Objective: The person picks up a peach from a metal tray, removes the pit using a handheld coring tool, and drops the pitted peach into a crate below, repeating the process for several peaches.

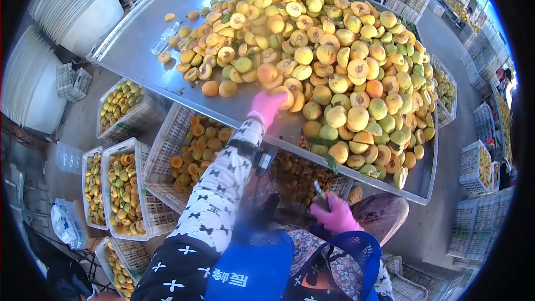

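Many yellow peaches (334,78) lie piled on the metal desk (139,39). Our pink left grip (267,106) is right beside a peach half (288,98) at the pile's near edge; we cannot tell if it is closed. Our right grip (336,215), near our lap, is closed around a small knife (320,192). A white crate (167,142) sits below the left grip.
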`<state>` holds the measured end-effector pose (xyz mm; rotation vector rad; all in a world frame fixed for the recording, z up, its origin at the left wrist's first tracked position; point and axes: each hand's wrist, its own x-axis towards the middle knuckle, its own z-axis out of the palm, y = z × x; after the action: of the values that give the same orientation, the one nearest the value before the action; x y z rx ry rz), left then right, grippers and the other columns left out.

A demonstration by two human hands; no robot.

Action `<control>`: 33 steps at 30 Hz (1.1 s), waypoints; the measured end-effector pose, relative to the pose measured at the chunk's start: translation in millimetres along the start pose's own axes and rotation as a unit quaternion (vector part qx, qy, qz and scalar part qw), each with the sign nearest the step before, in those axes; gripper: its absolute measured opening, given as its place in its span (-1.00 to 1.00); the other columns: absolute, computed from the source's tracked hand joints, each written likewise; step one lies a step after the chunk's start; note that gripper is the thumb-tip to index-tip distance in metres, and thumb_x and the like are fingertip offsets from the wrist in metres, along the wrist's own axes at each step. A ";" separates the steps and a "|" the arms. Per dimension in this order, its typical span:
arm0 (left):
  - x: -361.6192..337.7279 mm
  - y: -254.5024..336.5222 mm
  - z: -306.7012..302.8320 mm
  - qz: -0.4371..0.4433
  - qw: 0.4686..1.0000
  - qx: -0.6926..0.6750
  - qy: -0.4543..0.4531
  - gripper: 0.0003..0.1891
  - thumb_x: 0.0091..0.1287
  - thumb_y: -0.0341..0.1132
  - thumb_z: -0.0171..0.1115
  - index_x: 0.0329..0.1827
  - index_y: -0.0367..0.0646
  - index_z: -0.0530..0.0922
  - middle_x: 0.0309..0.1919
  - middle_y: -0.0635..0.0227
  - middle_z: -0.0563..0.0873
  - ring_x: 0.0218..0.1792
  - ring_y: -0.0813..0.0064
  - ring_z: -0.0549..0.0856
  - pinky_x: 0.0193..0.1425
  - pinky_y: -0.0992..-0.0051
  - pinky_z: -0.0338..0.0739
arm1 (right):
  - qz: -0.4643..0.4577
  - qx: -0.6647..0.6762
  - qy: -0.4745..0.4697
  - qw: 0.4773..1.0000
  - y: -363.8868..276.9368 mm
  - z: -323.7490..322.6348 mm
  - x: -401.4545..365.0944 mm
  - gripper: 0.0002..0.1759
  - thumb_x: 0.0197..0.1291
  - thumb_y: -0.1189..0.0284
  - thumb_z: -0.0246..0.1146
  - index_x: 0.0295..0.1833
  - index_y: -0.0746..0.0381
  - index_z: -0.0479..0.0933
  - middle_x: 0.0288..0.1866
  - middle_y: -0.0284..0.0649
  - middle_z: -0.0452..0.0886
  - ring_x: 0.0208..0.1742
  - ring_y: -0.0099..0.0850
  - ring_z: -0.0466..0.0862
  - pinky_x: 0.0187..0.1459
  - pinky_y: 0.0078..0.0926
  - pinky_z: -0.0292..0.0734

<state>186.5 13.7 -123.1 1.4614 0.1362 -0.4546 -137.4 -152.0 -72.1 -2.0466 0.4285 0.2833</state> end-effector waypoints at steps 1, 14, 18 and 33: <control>-10.1 -5.2 -1.2 0.025 0.999 -0.019 -0.016 -0.36 0.19 -0.12 0.49 0.27 -0.27 0.53 -0.01 0.21 0.71 -0.04 0.38 0.69 -0.04 0.38 0.60 | -0.008 0.046 -0.010 0.999 -14.4 -7.0 5.3 -0.69 0.20 0.34 0.39 -0.01 0.27 0.57 -0.38 -0.31 0.67 -0.40 -0.51 0.67 -0.32 -0.47 0.56; -156.9 54.2 60.2 0.300 0.933 0.059 -0.192 -0.60 0.59 -0.12 0.01 0.10 -0.32 0.58 -0.17 0.22 0.73 -0.13 0.45 0.72 0.02 0.48 0.62 | -0.289 -0.202 0.232 0.907 -77.8 -22.0 52.4 -0.75 0.26 0.34 0.28 -0.08 0.22 0.41 -0.35 -0.07 0.62 -0.36 0.00 0.67 -0.34 -0.06 0.56; -170.4 62.9 69.3 0.121 0.972 -0.060 -0.191 -0.54 0.61 -0.04 -0.02 0.05 -0.34 0.61 -0.27 0.21 0.75 -0.25 0.49 0.73 -0.08 0.51 0.63 | -0.295 -0.279 0.259 0.877 -72.4 -23.9 47.3 -0.77 0.26 0.32 0.26 -0.10 0.17 0.41 -0.39 -0.16 0.61 -0.41 -0.12 0.68 -0.38 -0.13 0.54; -182.2 55.6 85.0 0.082 0.981 -0.058 -0.164 -0.49 0.56 0.03 0.08 -0.15 -0.36 0.67 -0.41 0.16 0.76 -0.39 0.45 0.74 -0.28 0.55 0.63 | -0.318 -0.031 0.131 0.939 -58.7 -14.6 29.0 -0.72 0.16 0.48 0.31 -0.07 0.30 0.42 -0.35 -0.03 0.60 -0.36 0.05 0.64 -0.32 -0.17 0.52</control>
<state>26.5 -27.9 4.2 1.2538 -0.2166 -0.5376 -86.4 -143.6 -29.4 -2.1715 -0.1015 -0.3765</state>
